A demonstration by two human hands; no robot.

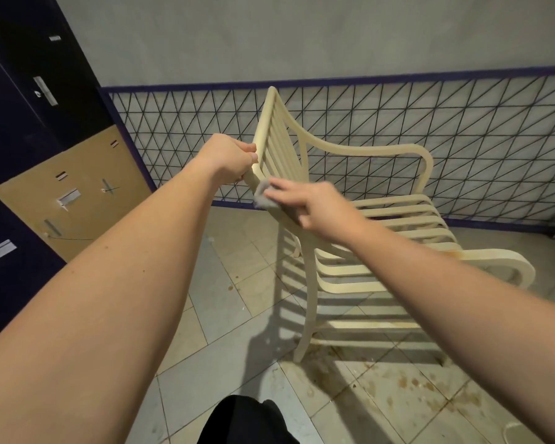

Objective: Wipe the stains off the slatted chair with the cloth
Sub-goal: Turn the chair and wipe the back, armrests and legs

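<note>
Left hand curled round backrest edge of cream slatted chair; right hand pressing grey cloth onto near armrest, fingers fairly straight, aimed toward 10 o'clock; armrests and seat run toward 4 o'clock; stained tiled floor beneath.

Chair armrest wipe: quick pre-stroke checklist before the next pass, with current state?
1. Left hand grips the backrest frame of the slatted chair to steady it: ok.
2. Right hand presses the grey cloth on the near armrest, by the backrest: ok.
3. Cloth lies flat under the fingers: cannot tell, mostly hidden.
4. Armrest stains cleared: not ok, a brownish patch shows toward its front end.
5. All chair legs on the tiled floor: cannot tell.
6. Floor under the chair clean: not ok, brown spots.
</note>
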